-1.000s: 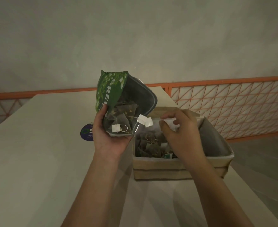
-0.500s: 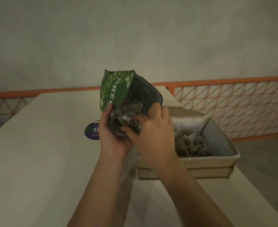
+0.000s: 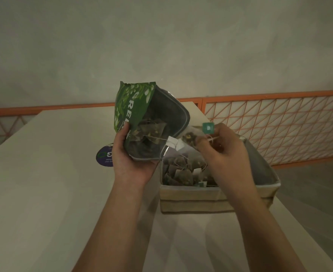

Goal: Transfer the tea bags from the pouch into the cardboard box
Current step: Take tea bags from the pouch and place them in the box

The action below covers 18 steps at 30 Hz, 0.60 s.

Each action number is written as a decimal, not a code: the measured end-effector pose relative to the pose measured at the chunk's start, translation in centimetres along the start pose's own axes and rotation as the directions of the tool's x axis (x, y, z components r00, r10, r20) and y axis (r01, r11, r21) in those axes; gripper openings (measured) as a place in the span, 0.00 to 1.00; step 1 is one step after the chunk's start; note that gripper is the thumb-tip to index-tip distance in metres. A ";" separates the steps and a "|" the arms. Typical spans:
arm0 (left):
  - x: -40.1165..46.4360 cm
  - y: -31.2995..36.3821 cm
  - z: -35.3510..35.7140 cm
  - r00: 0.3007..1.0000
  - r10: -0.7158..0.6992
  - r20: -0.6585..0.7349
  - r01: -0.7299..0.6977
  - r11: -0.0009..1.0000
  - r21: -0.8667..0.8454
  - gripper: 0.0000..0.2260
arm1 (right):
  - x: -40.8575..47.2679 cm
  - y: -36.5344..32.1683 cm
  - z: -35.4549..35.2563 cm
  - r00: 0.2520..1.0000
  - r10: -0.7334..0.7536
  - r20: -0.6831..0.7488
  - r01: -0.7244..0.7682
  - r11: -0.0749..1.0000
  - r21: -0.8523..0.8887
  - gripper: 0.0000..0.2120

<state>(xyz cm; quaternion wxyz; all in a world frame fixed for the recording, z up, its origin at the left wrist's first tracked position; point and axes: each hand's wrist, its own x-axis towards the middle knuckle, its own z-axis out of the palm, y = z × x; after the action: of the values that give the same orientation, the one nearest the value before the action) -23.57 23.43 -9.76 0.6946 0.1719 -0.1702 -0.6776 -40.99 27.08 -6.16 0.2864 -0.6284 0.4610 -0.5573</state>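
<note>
Head view, and we're right over the bench (image 3: pixel 43 193) with both hands busy. Our left hand (image 3: pixel 134 163) grips the pouch (image 3: pixel 136 107) near its lower end, fingers wrapped round the green side, mouth tipped open toward the right. Inside we can see more tea bags (image 3: pixel 151 130), dark little pyramids, with a white tag (image 3: pixel 172 142) on its string spilling over the lip.

Our right hand (image 3: pixel 222 152) is up beside the pouch mouth, fingers curled and pinching one tea bag (image 3: pixel 189 137) by its strings, a green tag (image 3: pixel 208 128) sticking up above the knuckles. That bag hangs just off the pouch rim and right above the near-left part of the box (image 3: pixel 191 199).

The box sits on the bench directly under the right hand, just right of the pouch, its long side running away from us to the right. It already holds a heap of bags (image 3: pixel 183 171) in the near-left corner; the far end looks bare, though the hand hides some of it.

So the drop is straight down, a short one, and the right hand is plainly the nearer. We'd say let go over the heap, then reach left again into the pouch. One thing to watch: that white tag's string might be tangled with the held bag, we cannot tell from here.

Behind the left hand a round purple sticker (image 3: pixel 103 156) lies on the bench.
</note>
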 end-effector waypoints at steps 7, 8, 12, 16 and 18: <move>0.0 0.0 0.3 0.999 -0.007 0.042 0.010 0.998 -0.056 0.18 | -0.8 2.6 -0.9 0.992 0.112 0.060 -0.083 0.926 -0.369 0.11; 0.0 -0.1 0.3 0.999 -0.007 0.041 0.010 0.998 -0.056 0.18 | -0.8 2.9 -0.7 0.993 0.100 0.068 -0.062 0.905 -0.421 0.14; -0.1 -0.1 0.4 0.999 -0.018 0.030 0.020 0.997 -0.069 0.18 | -0.5 2.7 0.4 0.998 0.031 0.053 -0.004 0.894 -0.448 0.19; -0.2 -0.1 0.5 1.000 -0.018 0.019 0.019 0.998 -0.052 0.19 | -0.1 2.2 1.4 0.997 0.026 0.074 -0.003 0.955 -0.297 0.12; -0.3 -0.1 0.5 1.000 -0.021 0.015 0.022 0.999 -0.040 0.19 | 0.1 1.9 1.7 0.994 0.054 0.098 -0.031 0.974 -0.223 0.05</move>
<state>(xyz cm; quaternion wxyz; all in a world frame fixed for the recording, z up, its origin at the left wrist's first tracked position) -23.86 23.69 -9.39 0.6894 0.1549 -0.1598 -0.6894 -39.82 25.91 -8.17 0.2503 -0.6742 0.5181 -0.4630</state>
